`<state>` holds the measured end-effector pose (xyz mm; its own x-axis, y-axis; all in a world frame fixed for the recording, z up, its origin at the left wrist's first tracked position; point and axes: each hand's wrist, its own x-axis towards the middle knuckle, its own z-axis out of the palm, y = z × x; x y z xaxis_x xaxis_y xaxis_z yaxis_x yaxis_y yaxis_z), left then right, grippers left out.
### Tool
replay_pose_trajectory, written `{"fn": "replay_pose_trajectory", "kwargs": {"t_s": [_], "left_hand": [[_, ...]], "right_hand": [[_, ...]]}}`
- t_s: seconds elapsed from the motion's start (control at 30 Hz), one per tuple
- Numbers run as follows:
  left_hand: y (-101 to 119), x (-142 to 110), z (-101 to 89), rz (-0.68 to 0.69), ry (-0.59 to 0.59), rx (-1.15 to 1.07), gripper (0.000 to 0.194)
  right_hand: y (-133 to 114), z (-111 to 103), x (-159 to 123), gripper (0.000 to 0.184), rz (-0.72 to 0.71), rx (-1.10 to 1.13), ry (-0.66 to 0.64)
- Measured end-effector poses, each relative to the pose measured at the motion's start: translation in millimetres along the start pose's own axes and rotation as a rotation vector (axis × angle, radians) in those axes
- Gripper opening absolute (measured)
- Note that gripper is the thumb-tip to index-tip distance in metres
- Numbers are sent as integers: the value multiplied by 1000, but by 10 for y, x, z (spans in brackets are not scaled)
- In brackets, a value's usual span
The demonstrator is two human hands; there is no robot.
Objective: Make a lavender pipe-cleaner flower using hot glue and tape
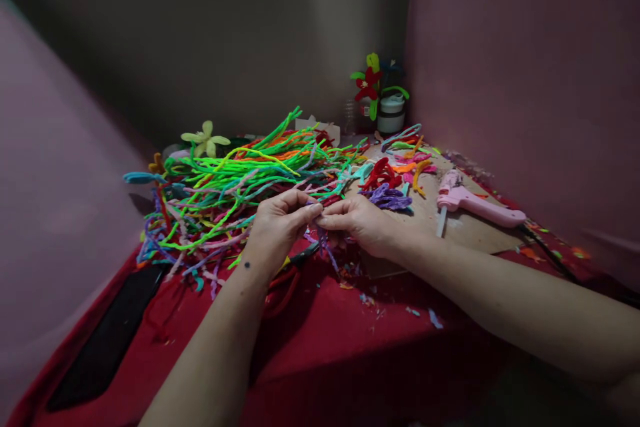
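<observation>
Both of my hands meet over the front of the table, pinching a purple pipe cleaner (327, 250) whose loose end hangs down below the fingers. My left hand (281, 225) grips it between thumb and forefinger. Thumb and fingertips of my right hand (357, 221) close on it right beside them. A bundle of bent purple pipe cleaners (387, 197) lies just beyond my right hand, next to red bent pieces (383, 175). Behind my left hand spreads a big heap of pipe cleaners (250, 167), mostly green.
A pink glue gun (480, 205) rests on a cardboard sheet (465, 230) at right, its cord trailing off. Red-handled scissors (285, 287) lie under my left wrist. A black phone-like slab (107, 340) is at left. Behind stand a white-lidded jar (391, 113) and a red flower (368, 85).
</observation>
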<state>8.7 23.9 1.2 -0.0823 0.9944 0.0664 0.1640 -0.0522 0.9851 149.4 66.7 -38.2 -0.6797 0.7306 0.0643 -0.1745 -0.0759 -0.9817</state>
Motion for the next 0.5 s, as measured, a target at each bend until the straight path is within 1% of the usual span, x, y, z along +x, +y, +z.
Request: {"fn": "replay_pose_trajectory", "kwargs": {"t_s": [0.13,0.23,0.3,0.4,0.43,0.47,0.5], "left_hand": [[41,-5,-55,-43,-55,-26,19],[29,-9,-76,-39,-76,17,19],[13,-19,-48,43,-20,120,18],[5,-32,29,234,140,339,17],[9,-31,48,275,174,374,17],[15,-28,56,284,183,369,17],[22,-22,52,254,167,327,18]], "right_hand": [[6,5,-3,25,-12,62,-87],[-15,24,-18,28,14,64,-68],[-22,32,-21,29,26,83,-63],[-18,40,-13,25,17,155,-54],[-19,43,-10,24,11,179,-41],[-22,46,-6,24,5,196,-25],[-28,48,-3,23,-1,205,-9]]}}
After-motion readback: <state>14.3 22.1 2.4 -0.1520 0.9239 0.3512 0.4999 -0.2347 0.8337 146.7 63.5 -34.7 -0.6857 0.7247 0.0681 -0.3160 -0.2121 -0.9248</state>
